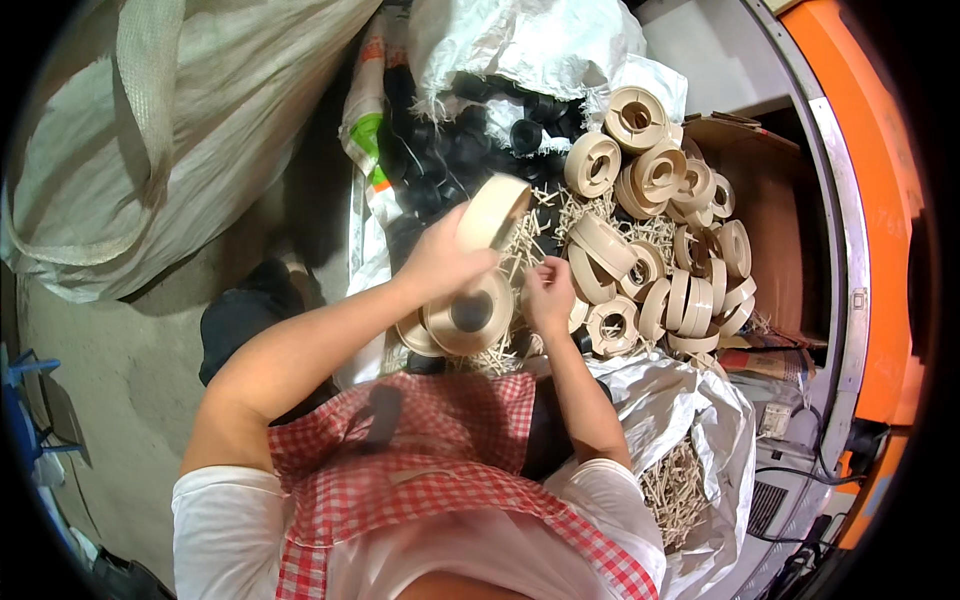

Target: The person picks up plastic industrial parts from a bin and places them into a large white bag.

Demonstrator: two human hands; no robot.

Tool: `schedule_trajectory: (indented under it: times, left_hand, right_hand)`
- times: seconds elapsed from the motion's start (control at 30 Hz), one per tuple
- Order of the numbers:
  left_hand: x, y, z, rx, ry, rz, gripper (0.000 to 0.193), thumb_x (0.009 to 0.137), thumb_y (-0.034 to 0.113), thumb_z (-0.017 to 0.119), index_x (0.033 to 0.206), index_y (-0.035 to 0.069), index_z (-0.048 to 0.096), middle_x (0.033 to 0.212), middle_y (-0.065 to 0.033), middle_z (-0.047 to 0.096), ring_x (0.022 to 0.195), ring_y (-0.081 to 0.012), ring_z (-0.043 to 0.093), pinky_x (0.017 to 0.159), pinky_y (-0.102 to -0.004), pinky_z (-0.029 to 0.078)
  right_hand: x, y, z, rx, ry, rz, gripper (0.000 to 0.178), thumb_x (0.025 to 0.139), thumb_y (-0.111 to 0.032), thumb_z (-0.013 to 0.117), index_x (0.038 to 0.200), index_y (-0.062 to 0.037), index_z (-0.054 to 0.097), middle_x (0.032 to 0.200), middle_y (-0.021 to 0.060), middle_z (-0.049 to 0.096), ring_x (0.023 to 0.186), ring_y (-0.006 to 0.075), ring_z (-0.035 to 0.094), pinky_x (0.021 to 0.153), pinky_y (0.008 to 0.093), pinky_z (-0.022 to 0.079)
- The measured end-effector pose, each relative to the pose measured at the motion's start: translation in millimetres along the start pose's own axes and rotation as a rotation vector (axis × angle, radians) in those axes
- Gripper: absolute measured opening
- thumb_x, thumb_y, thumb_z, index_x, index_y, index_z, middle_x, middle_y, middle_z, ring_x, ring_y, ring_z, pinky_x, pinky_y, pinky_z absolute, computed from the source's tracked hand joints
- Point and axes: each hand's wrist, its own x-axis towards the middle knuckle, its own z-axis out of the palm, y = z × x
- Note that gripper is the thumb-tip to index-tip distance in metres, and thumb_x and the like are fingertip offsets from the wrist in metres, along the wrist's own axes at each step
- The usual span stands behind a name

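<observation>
My left hand (448, 255) grips a beige plastic ring (492, 208), tilted up on its edge. To its right, my right hand (548, 292) is closed, its fingertips pinched together over a heap of thin beige plastic sticks (522, 248). Whatever is in that pinch is too small to make out. Just below my left hand lies another wide-rimmed beige ring (470, 318), partly on top of one more. Many similar beige rings (598, 245) are piled right of my right hand, some leaning, some flat.
Black round plastic parts (445, 165) fill a white woven sack (520, 45) at the back. An open cardboard box (775, 205) stands behind the rings at right, beside an orange machine (850, 180). A sack of beige sticks (675, 490) is near my right elbow. A large bulk bag (220, 130) stands left.
</observation>
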Motion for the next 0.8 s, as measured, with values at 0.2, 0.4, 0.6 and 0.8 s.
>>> schedule_trajectory:
  times: [0.2,0.4,0.6,0.8]
  left_hand:
    - [-9.6,-50.8,1.8,0.253,-0.270,-0.323,0.049,0.079,0.024,0.066,0.121,0.002,0.054,0.111,-0.0134,0.060,0.099,-0.0185,0.058,0.086,-0.0298,0.046]
    - [-14.7,-43.8,6.1,0.566,-0.192,-0.110,0.057,0.079,0.030,0.067,0.122,-0.004,0.051,0.119,-0.0235,0.054,0.110,-0.0326,0.054,0.094,-0.0362,0.043]
    - [11.1,-0.6,10.5,-0.196,-0.022,-0.323,0.064,0.086,0.036,0.064,0.131,-0.004,0.041,0.130,-0.0179,0.048,0.125,-0.0256,0.042,0.101,-0.0366,0.037]
    - [36.2,36.5,-15.0,-0.664,0.100,-0.154,0.044,0.081,0.007,0.066,0.120,0.002,0.046,0.102,-0.0096,0.061,0.089,-0.0152,0.064,0.077,-0.0307,0.055]
  right_hand:
    - [-4.7,76.4,-6.1,-0.928,0.384,-0.411,0.064,0.070,-0.015,0.073,0.124,0.0016,0.042,0.118,0.0226,0.048,0.109,0.0343,0.050,0.094,0.0402,0.041]
    - [-19.9,23.2,-37.7,-0.028,0.663,-0.418,0.047,0.082,-0.010,0.054,0.125,0.0055,0.042,0.116,0.0201,0.052,0.106,0.0323,0.053,0.095,0.0404,0.041]
    - [-14.9,-60.6,-64.7,1.306,0.029,-0.223,0.043,0.092,-0.025,0.033,0.121,0.0021,0.050,0.117,0.0204,0.057,0.097,0.0298,0.061,0.087,0.0426,0.052]
    - [106.8,-6.2,2.0,0.129,0.225,-0.291,0.047,0.086,-0.020,0.052,0.126,0.0049,0.047,0.118,0.0239,0.056,0.109,0.0328,0.055,0.093,0.0362,0.043]
